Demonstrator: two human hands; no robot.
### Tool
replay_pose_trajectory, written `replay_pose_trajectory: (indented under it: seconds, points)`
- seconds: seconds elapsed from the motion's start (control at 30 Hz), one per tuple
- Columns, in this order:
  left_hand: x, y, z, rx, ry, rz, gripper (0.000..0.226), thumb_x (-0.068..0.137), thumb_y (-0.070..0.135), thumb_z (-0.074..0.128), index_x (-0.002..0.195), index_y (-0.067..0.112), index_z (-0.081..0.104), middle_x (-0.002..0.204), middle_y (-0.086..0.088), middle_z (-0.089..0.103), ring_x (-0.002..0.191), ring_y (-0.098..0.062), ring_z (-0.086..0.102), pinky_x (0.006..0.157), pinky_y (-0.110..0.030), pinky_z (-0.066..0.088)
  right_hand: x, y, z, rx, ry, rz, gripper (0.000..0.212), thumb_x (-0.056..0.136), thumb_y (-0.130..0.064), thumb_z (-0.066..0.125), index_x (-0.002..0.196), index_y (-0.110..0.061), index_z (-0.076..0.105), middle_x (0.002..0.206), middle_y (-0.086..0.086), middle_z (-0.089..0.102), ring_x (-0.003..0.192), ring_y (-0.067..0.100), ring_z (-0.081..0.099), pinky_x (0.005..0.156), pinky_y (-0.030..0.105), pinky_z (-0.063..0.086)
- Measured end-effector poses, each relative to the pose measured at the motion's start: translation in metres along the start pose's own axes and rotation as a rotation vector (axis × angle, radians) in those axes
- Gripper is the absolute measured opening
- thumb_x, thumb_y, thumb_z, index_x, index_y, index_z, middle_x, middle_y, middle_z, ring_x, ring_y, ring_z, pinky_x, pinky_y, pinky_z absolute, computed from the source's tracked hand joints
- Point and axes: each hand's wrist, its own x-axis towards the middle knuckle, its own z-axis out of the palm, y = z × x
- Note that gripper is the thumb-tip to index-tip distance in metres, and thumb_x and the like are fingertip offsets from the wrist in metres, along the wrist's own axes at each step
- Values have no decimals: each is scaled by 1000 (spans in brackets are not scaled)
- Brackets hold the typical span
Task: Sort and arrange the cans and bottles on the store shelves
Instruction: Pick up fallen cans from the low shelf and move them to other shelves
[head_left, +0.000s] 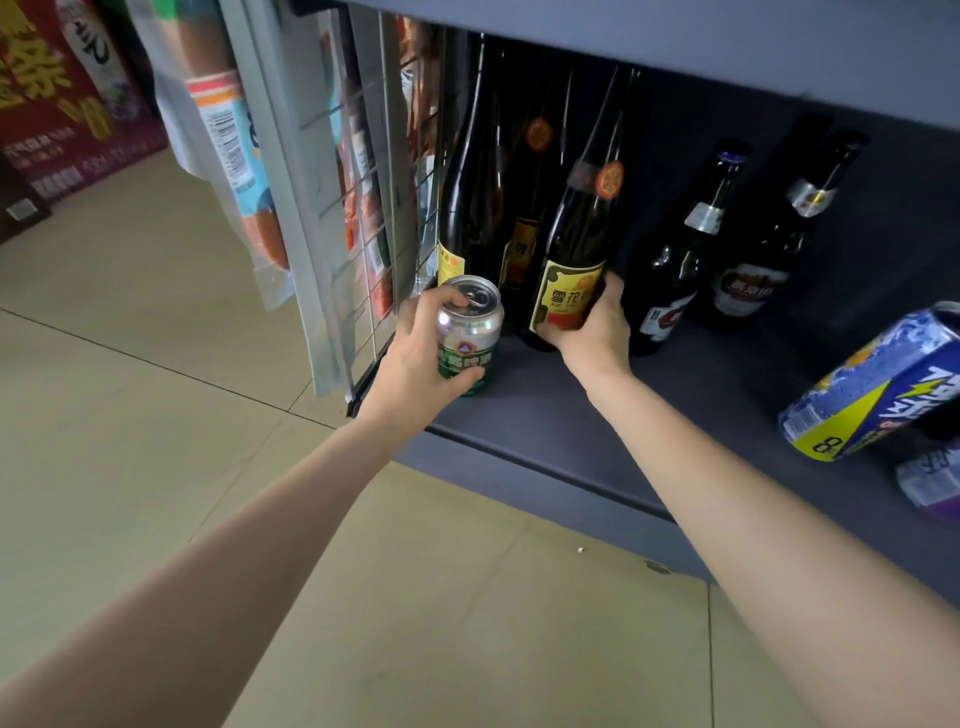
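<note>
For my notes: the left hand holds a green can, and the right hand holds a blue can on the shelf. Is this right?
Not quite. In the head view the right hand holds a dark bottle, not a blue can. The left hand does hold the green can.

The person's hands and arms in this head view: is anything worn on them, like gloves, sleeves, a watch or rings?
Nothing worn shows. The left hand and the right hand are both bare, with no gloves, and no rings can be made out. Both forearms are bare from the wrist to the edge of the picture: no sleeve, cuff, watch or bracelet is in view. Whether a sleeve begins higher up cannot be told.
</note>
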Motion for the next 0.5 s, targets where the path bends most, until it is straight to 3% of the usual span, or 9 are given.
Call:
replay_pose_trajectory:
  seconds: [0.17,0.3,0.4,0.5]
  points:
    - [-2,8,5,26,34,-37,64,76,6,73,128,15,36,128,-6,38,101,-11,41,83,-21,36,-31,27,-34,-106,-142,-25,85,77,-14,74,144,-21,22,142,8,37,127,25,42,105,43,39]
    - [-12,13,5,2,57,-34,63,73,7,76,123,17,38,126,-7,41,100,-14,45,82,-26,40,-59,29,-58,-152,-348,-135,95,76,-14,77,146,-31,16,148,6,30,126,23,43,104,41,40]
    - [-29,25,1,-267,22,-113,61,72,7,77,106,35,35,117,-1,49,95,-19,59,75,-30,54,-80,16,-70,-87,-547,-218,107,72,-18,80,142,-49,6,151,-3,25,122,16,46,100,33,43]
    - [-47,51,-5,-459,-159,-125,59,70,5,78,101,35,38,109,4,53,83,-9,62,73,-25,55,-103,0,-83,45,-645,-246,110,69,-20,82,136,-60,4,137,-25,33,112,6,55,94,24,48]
